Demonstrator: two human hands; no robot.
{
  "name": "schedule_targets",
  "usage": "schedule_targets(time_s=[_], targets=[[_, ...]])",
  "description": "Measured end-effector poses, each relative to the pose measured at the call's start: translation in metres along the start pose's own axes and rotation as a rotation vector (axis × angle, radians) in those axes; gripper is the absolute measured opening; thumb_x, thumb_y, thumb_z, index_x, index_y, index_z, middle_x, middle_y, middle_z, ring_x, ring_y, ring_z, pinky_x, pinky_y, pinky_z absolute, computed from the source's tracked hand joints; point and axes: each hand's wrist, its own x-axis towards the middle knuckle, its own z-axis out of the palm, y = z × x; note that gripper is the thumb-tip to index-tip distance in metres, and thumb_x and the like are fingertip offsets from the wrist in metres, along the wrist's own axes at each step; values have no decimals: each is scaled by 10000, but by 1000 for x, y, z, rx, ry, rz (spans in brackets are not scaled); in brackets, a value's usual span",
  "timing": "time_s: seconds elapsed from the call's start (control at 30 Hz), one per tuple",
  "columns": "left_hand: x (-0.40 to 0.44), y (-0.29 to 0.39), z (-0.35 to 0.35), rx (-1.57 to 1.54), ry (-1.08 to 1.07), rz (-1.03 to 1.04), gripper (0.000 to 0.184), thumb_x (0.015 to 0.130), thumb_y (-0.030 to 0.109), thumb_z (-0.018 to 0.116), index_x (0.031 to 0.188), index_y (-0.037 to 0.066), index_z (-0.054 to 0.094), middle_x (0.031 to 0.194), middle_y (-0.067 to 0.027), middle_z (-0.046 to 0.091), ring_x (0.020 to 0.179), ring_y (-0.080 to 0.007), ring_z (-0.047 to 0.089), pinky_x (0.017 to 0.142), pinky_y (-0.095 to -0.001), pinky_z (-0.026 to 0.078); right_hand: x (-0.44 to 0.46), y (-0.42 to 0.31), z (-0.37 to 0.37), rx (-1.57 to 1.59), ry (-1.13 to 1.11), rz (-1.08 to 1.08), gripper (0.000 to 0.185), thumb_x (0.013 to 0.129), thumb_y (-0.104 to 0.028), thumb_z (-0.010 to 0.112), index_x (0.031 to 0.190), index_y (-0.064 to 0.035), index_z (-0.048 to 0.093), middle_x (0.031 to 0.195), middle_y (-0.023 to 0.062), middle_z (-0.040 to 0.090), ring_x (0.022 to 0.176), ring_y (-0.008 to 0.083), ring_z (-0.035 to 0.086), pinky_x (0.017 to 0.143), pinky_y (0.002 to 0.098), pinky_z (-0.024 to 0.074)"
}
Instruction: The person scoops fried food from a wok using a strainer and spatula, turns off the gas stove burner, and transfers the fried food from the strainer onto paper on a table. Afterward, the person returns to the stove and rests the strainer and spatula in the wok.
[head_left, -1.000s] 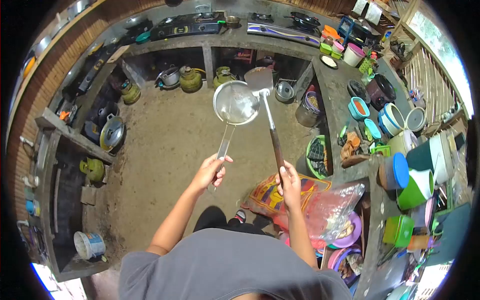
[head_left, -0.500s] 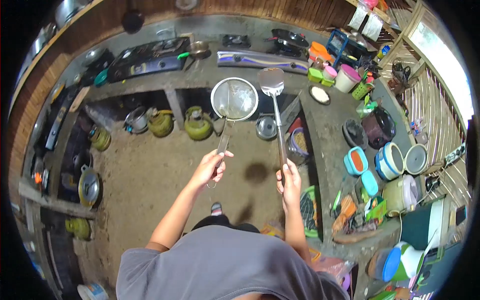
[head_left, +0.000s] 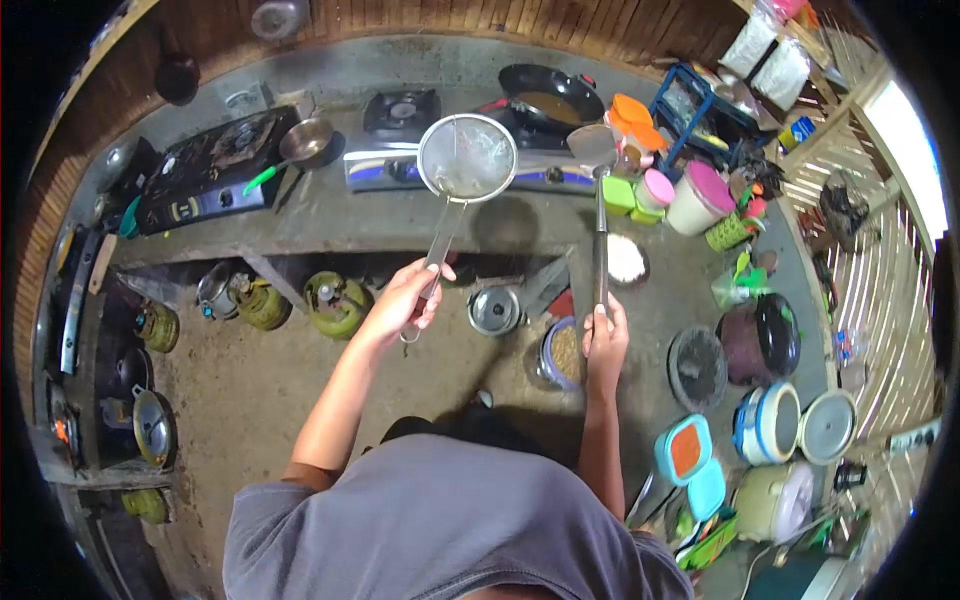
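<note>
My left hand (head_left: 405, 300) is closed round the handle of a round mesh strainer (head_left: 467, 158), held up in front of me. In my right hand (head_left: 605, 340) is a metal spatula (head_left: 594, 148) with a dark handle, its blade pointing away from me toward the stove. Beyond the two tools sits a gas stove (head_left: 380, 168) on the counter. A black wok (head_left: 550, 97) with brownish liquid in it rests on the stove's right burner. The spatula blade overlaps the stove's right end in view, near orange containers (head_left: 632, 118).
A second stove (head_left: 215, 165) and a green-handled saucepan (head_left: 306, 140) stand left. Along the right counter are a plate of white food (head_left: 627, 260), a stone mortar (head_left: 697, 368), a blue container (head_left: 683, 447) and a rice cooker (head_left: 775, 500). Green gas cylinders (head_left: 335, 305) stand below the counter.
I have come closer to the stove, and the view has turned toward the right. Strainer and spatula stay in my hands; the spatula has shifted right, away from the strainer.
</note>
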Motion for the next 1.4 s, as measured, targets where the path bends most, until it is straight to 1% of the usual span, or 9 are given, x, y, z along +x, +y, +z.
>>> schedule_targets(time_s=[0.1,0.23,0.27,0.4,0.53,0.67,0.87,1.03,1.4], targets=[[57,26,7,8,32,-29,318,1038,322,376,1070,53,541,591,21,422,393,-70,364,370,-211,308,91,-4,10,-166,16,-130,355,987,-124,510,1328,-25,495,751,-15,523,578,34,450,501,197,382],[122,53,11,71,69,-35,328,1042,332,354,1085,60,532,576,16,417,386,-85,383,373,-224,320,196,-7,27,-582,-18,-373,396,959,-95,492,1345,-8,486,1043,139,631,941,228,618,827,330,483],[139,58,10,80,74,-38,328,1042,333,352,1087,61,530,576,15,418,384,-88,386,374,-227,322,217,-8,33,-581,-49,-453,415,953,-91,481,1363,-25,469,1206,212,587,1130,350,568,952,396,435],[217,60,-7,75,41,-35,325,1038,337,357,1105,69,527,597,7,436,391,-102,408,386,-237,333,286,-11,62,-859,-57,-492,474,934,-109,503,1404,-121,440,1206,236,562,1093,425,553,924,463,455],[298,70,-19,40,-8,-4,323,1036,333,361,1120,68,524,614,5,445,415,-102,419,398,-236,338,341,4,81,-1060,-58,-424,525,922,-142,527,1428,-174,394,1095,206,567,1013,421,580,854,513,477],[370,77,-24,-39,-32,-9,297,1038,276,336,1127,51,508,642,-3,461,463,-99,442,416,-231,315,386,19,99,-1103,-60,-448,537,902,-144,548,1420,-165,410,1077,215,570,916,427,607,765,501,511],[452,72,-14,-162,-43,-101,286,1041,238,333,1125,31,512,673,-1,461,514,-76,399,430,-222,271,418,17,119,-1044,-108,-350,515,885,-108,540,1391,-114,446,1116,228,552,942,436,601,787,499,506],[491,56,13,-174,22,-161,332,1056,277,304,1109,43,533,666,17,461,483,-62,377,417,-220,261,419,2,136,-949,-202,-208,537,891,-80,521,1412,-72,394,1197,275,516,1062,464,552,873,493,476],[503,45,11,-191,52,-197,391,1048,346,359,1199,34,541,708,23,498,508,-63,411,421,-213,275,419,6,140,-913,-331,-262,608,884,-169,567,1439,-67,341,1173,280,507,972,475,597,798,521,512]])
